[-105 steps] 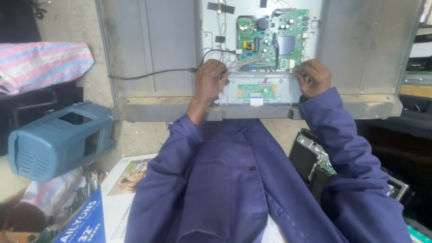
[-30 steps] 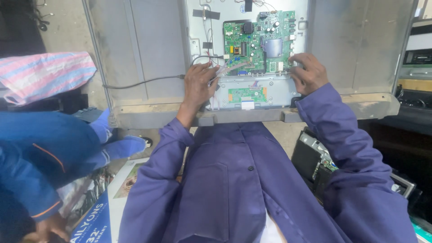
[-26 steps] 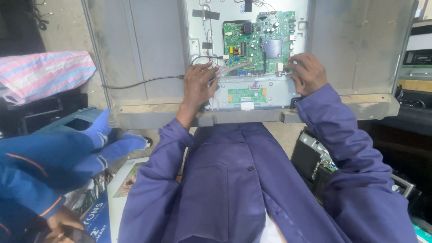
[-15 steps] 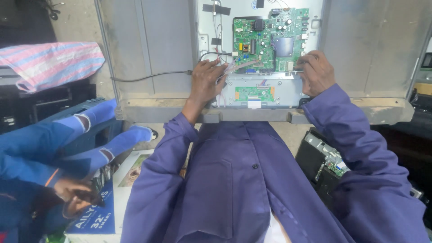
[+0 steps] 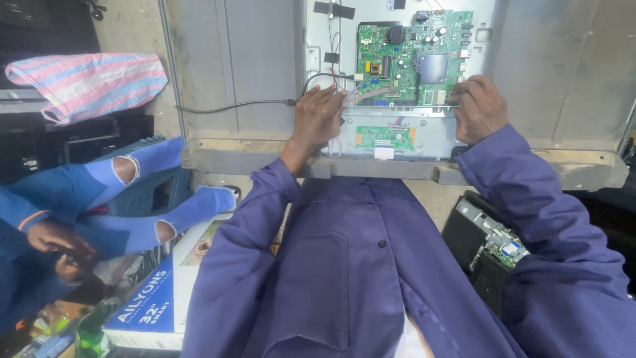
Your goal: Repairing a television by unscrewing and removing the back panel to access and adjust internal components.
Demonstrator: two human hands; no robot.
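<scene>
An opened flat-screen panel point(image 5: 252, 59) lies face down in front of me, its grey metal back showing. A large green circuit board point(image 5: 411, 56) is mounted on it, with a small green board point(image 5: 384, 136) below. My left hand point(image 5: 318, 116) is at the large board's lower left corner, fingers closed on a flat grey cable point(image 5: 361, 96) that runs to the board. My right hand point(image 5: 478, 109) is at the lower right corner, gripping a thin metal tool point(image 5: 440, 106) that points left along the board's bottom edge. Purple sleeves cover both my arms.
A black cord point(image 5: 232, 106) trails left from the panel. Another person in torn blue jeans point(image 5: 139, 192) crouches at the left, hands point(image 5: 56, 245) low. A striped pink-and-blue cloth point(image 5: 93, 83) lies behind them. A printed carton point(image 5: 159, 298) sits lower left, a black unit with a circuit board point(image 5: 490, 245) lower right.
The person in blue jeans has come in from the left and now covers the blue box seen earlier. My hands have stayed at the board's lower corners; the view shifted slightly.
</scene>
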